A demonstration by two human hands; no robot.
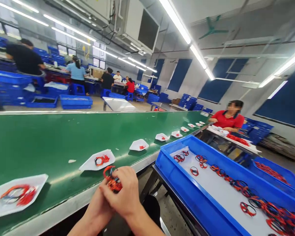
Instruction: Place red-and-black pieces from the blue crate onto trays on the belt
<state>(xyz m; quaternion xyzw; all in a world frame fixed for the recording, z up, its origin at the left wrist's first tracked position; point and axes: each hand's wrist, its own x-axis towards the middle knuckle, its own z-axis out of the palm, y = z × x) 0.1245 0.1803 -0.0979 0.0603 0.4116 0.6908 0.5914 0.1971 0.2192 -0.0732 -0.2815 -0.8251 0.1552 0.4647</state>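
My left hand [98,203] and my right hand [127,190] are together in front of me at the near edge of a green conveyor belt [64,137]. Between them is a bundle of red and black coiled parts [114,183], with fingers of both hands closed around it. Just beyond my hands, a white tray [85,165] on the belt holds a red and black coil [102,160]. At the left, a larger-looking white tray [40,183] carries red and clear or dark pieces [27,196].
A deep blue bin [182,183] with many red and black coils stands at the right. More white trays [137,143] line the belt toward the far right, where a person in red [231,121] sits. Other people work in the background.
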